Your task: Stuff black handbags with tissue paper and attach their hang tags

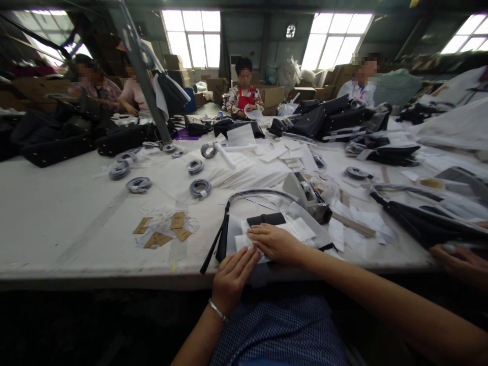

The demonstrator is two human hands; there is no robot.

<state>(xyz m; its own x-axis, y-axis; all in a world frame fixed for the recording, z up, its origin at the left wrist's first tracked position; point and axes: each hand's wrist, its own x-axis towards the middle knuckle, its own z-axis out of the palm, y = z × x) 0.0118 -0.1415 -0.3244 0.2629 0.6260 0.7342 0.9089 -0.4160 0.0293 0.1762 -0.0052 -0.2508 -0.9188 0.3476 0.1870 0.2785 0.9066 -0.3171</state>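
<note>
A black handbag (263,220) wrapped partly in white paper (301,229) lies at the near edge of the white table (57,223). My right hand (276,243) rests flat on the white paper over the bag, fingers stretched out to the left. My left hand (232,277) presses on the paper's near edge just below it, fingers extended and together. The bag's black strap (217,239) hangs off toward the table's front edge.
Brown card tags (163,231) lie to the left. Grey coiled straps (200,188) and white paper sheets (247,170) cover the middle. A tape dispenser (308,195) stands behind the bag. Another person's hand (461,262) is at the right. Several people sit across, among black bags (328,122).
</note>
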